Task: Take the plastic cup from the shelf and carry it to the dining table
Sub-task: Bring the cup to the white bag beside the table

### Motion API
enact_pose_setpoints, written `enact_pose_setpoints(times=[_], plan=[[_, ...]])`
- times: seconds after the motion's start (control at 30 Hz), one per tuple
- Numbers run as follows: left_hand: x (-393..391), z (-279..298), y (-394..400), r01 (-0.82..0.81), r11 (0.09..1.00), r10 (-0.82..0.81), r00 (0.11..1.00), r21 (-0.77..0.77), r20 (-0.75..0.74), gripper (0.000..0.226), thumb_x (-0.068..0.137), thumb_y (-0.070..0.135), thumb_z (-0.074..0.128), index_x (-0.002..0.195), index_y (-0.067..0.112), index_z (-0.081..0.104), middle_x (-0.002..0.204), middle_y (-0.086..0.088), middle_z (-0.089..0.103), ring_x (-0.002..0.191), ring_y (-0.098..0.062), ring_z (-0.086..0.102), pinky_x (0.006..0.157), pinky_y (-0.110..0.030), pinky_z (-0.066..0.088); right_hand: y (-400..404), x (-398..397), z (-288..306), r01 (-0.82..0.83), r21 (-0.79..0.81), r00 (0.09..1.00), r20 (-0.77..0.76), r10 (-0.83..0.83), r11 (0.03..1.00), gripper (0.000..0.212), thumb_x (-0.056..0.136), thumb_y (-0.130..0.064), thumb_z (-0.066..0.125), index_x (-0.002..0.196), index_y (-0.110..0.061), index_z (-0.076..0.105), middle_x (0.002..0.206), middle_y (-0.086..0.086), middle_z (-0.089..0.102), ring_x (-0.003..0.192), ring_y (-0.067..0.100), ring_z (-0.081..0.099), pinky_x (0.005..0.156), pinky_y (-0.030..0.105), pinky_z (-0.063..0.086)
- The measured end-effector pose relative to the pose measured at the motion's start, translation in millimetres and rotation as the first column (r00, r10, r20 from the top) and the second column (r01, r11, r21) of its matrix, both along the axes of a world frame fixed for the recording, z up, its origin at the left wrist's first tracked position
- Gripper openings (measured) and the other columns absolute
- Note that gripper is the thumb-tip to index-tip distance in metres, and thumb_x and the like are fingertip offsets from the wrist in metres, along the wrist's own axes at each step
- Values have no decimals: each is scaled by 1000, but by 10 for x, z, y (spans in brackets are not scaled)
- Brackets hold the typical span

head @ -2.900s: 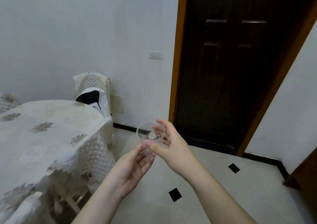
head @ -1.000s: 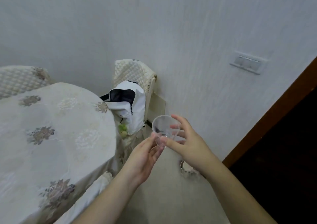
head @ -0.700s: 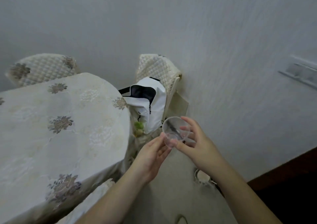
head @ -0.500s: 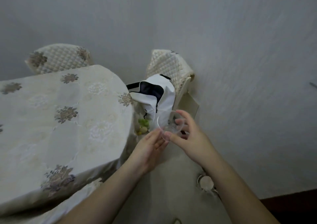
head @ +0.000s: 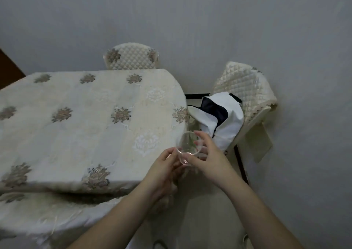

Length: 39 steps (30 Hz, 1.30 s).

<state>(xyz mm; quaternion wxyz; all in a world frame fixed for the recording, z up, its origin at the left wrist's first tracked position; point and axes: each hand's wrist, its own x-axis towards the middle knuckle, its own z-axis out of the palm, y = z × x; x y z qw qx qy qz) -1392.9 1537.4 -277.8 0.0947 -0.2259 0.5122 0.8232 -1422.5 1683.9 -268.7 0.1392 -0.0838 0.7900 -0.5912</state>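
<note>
A clear plastic cup (head: 187, 145) is held between both of my hands, just off the right corner of the dining table (head: 85, 126), which wears a cream quilted cloth with flower motifs. My right hand (head: 206, 158) wraps the cup's right side with thumb and fingers. My left hand (head: 164, 165) touches the cup's lower left side with its fingertips. The cup looks tilted with its mouth toward me and nothing in it.
A chair (head: 249, 88) with a quilted cover stands right of the table, with a white and black bag (head: 221, 119) hung on it. Another covered chair (head: 131, 57) stands behind the table against the grey wall. Bare floor lies below my arms.
My view has swung left and I have come closer to the table: it now fills the left half. Both hands still hold the cup, now beside the table's corner.
</note>
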Motion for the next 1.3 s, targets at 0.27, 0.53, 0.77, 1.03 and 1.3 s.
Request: enact_pose_setpoints(times=[0.27,0.53,0.77,1.03,1.3], plan=[[-294,-301,-981,-231,957,233,972,-176,-11,22,99,19,54,115,7,64,107,-8,68,92,-13,70,76,-21,57,-1046,-557,-197,-203,65,979,-17,204,977,72,77,-41,77,137,-40,37,130,-5,49,110,9,54,83,16,43],[-628,-555,-1873,-434,892,437,900,-126,-7,10,93,5,60,95,8,69,92,-6,72,88,-18,68,81,-30,56,-2065,-898,-434,-315,91,944,-74,322,945,73,77,-37,77,138,-37,38,129,-7,49,118,4,51,98,26,45],[-701,-764,-2296,-519,842,524,852,-145,-6,16,93,3,59,98,15,68,100,-2,70,93,-10,65,88,-29,54,-2614,-1120,-600,-404,113,906,-84,414,908,74,77,-35,78,140,-32,39,129,-6,50,116,0,50,90,12,41],[-617,-1032,-2603,-686,714,700,695,-140,164,22,97,9,50,113,3,65,114,-8,66,98,-18,65,76,-20,55,-3144,-1367,-975,-652,131,755,28,655,747,72,79,-35,77,139,-33,37,132,0,51,116,10,51,89,13,39],[-522,-1106,-2775,-778,621,747,551,-95,371,23,86,27,56,100,17,71,85,1,69,83,-15,62,62,-29,38,-3575,-1503,-1312,-821,102,570,107,815,561,77,79,-40,76,143,-31,33,140,3,48,120,15,50,97,26,43]])
